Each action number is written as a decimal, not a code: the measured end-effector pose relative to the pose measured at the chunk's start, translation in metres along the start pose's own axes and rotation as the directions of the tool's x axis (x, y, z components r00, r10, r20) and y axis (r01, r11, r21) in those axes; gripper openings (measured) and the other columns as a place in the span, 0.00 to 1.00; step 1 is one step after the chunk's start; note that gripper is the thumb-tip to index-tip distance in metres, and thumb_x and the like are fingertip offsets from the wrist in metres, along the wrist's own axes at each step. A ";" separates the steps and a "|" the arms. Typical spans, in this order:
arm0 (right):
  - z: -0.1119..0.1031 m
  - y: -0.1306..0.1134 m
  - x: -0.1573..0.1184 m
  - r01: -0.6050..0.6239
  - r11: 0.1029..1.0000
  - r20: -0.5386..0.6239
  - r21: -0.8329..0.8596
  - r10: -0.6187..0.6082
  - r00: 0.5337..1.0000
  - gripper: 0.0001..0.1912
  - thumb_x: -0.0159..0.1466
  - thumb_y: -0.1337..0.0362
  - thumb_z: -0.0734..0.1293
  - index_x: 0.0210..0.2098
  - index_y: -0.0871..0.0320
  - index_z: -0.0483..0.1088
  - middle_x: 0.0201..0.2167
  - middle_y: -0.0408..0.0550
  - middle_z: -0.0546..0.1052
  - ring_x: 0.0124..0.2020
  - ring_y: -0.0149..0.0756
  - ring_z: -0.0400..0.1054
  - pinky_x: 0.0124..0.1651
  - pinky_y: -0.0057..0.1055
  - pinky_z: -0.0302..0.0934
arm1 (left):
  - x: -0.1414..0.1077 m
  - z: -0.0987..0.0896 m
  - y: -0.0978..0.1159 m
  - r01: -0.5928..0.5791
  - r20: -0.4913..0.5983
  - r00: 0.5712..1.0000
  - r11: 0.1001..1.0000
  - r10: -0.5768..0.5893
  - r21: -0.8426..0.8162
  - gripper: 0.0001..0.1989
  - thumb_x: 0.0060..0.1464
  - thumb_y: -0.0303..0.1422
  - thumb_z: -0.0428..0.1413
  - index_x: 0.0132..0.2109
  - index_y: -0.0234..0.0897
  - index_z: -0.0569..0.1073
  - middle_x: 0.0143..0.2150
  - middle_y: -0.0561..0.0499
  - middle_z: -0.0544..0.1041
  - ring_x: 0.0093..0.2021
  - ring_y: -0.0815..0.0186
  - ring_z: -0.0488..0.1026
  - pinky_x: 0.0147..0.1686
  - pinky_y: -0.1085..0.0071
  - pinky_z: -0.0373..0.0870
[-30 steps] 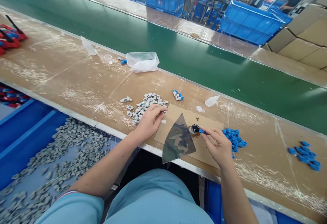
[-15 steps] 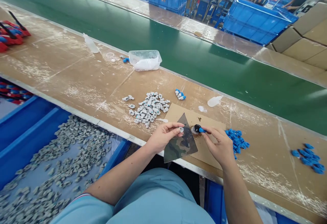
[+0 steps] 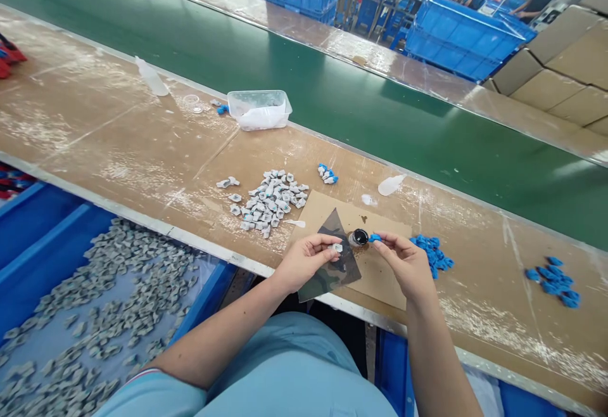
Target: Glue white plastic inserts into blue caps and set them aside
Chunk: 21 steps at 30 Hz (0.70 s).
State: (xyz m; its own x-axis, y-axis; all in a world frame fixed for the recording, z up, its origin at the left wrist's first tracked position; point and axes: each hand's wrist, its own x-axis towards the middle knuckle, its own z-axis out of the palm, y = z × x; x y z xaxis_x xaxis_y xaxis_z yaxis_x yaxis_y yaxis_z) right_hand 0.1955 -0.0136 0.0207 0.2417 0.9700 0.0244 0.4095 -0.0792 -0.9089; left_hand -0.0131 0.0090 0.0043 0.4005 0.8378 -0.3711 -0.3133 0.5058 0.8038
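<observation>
Blue piece has moved right from the cup, right hand pinching it; left hand pinches grey piece (bump could topple cup).

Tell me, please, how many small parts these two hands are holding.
2 visible: a grey part in the left hand and a blue part in the right hand; others may be hidden.

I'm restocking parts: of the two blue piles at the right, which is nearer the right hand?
The larger blue pile, just beside the right hand, by the cardboard sheet; the other blue pile is smaller and sits farther right.
</observation>
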 end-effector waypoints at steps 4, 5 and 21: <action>-0.002 0.003 0.002 -0.072 0.990 0.044 0.119 0.067 0.997 0.20 0.52 0.49 0.72 0.36 0.56 0.78 0.34 0.51 0.81 0.36 0.42 0.74 0.41 0.41 0.70 | 0.001 0.002 -0.004 -0.010 0.026 1.000 0.999 0.009 0.039 0.20 0.38 0.39 0.67 0.40 0.35 0.77 0.31 0.52 0.78 0.31 0.70 0.74 0.42 0.67 0.72; -0.002 0.003 0.002 -0.074 0.990 0.048 0.122 0.069 0.996 0.19 0.52 0.49 0.72 0.36 0.56 0.78 0.34 0.51 0.81 0.36 0.42 0.74 0.41 0.41 0.70 | 0.001 0.003 -0.005 -0.016 0.029 0.999 0.999 0.015 0.040 0.20 0.39 0.39 0.67 0.40 0.35 0.77 0.31 0.51 0.78 0.31 0.70 0.74 0.42 0.67 0.72; 0.008 -0.020 -0.023 0.438 0.876 0.175 -0.203 -0.407 0.896 0.08 0.61 0.62 0.67 0.40 0.49 0.77 0.34 0.46 0.81 0.32 0.37 0.72 0.38 0.37 0.67 | 0.000 0.015 -0.013 -0.143 0.108 0.985 0.988 0.136 0.064 0.15 0.44 0.35 0.64 0.39 0.34 0.76 0.38 0.47 0.79 0.40 0.65 0.76 0.42 0.68 0.72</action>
State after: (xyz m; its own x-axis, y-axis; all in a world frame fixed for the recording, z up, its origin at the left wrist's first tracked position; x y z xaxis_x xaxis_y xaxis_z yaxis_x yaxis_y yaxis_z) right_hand 0.1749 -0.0323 0.0347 -0.1041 0.9420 0.3192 0.6427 0.3086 -0.7012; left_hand 0.0042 -0.0007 0.0010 0.4447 0.8716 -0.2061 -0.3117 0.3664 0.8767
